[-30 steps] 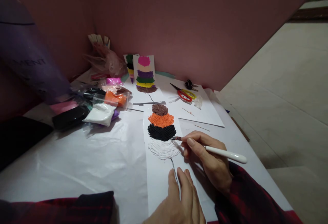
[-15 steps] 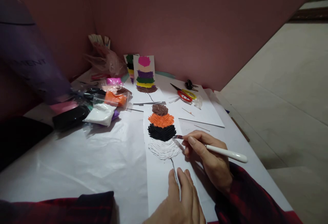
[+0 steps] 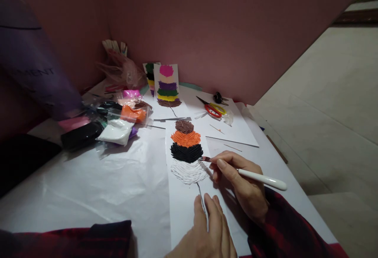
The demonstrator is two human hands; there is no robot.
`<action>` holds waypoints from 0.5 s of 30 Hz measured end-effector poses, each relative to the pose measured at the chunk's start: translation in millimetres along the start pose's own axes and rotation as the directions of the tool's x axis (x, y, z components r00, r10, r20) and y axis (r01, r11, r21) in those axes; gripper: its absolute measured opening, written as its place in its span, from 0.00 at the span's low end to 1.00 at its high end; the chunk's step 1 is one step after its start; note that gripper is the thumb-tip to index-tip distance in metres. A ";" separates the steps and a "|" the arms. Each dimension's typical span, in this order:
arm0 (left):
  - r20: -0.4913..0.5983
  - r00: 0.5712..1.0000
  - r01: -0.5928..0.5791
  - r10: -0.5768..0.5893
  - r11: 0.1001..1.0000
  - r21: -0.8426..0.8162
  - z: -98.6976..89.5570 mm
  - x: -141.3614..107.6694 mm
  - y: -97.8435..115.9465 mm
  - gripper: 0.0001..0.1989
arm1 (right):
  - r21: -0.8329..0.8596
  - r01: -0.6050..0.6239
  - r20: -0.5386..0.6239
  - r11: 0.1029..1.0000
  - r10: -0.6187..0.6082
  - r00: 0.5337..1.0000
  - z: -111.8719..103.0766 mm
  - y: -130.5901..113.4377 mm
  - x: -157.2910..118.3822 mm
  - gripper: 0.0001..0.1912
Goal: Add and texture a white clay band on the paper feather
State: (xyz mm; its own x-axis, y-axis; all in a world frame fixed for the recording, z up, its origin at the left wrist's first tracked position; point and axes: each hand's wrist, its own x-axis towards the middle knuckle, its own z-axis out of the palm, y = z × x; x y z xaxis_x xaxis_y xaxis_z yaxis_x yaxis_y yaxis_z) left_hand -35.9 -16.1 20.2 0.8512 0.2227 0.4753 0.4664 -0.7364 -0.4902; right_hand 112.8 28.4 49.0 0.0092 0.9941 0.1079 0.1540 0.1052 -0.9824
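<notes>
My right hand [image 3: 240,183] is closed around a small fork with a white handle [image 3: 262,178]. Its metal prongs point left, at the right edge of the black clay band [image 3: 186,152]. Below that lies a textured white clay band [image 3: 188,171]; orange [image 3: 186,138] and brown [image 3: 184,126] clay stand above it. All are on a white card [image 3: 183,211] with a thin dark stem line running down. My left hand [image 3: 211,226] rests flat on the card's lower part, fingers stretched out beside the stem.
Bagged clay [image 3: 116,131] in several colours is heaped at left. A finished-looking striped card [image 3: 167,85] leans at the back. Scissors [image 3: 214,108], keys [image 3: 219,98] and a needle-like tool [image 3: 232,148] lie to the right. A purple cylinder [image 3: 38,61] stands far left.
The fork's prongs have shifted very slightly left along the edge of the black clay, and its handle has tilted a little. My left hand has stayed in place.
</notes>
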 end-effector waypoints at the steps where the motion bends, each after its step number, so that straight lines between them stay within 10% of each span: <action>1: -0.027 1.000 0.001 -0.001 1.000 -0.002 0.0 -0.2 -0.2 0.16 | -0.007 0.001 0.000 1.000 -0.001 1.000 -0.2 0.0 -0.1 0.13; 15: 0.028 0.998 -0.059 0.058 0.998 0.014 -8.0 1.0 -7.6 0.16 | -0.067 0.035 -0.068 0.997 -0.040 0.997 -0.2 -2.4 2.5 0.13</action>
State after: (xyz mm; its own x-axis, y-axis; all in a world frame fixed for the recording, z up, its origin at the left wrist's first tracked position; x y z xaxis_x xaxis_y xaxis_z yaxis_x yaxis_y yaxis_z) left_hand -40.5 -15.4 30.3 0.8834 0.1970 0.4252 0.4188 -0.7391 -0.5275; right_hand 112.7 30.7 51.7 0.0707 0.9850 0.1571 0.2205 0.1382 -0.9656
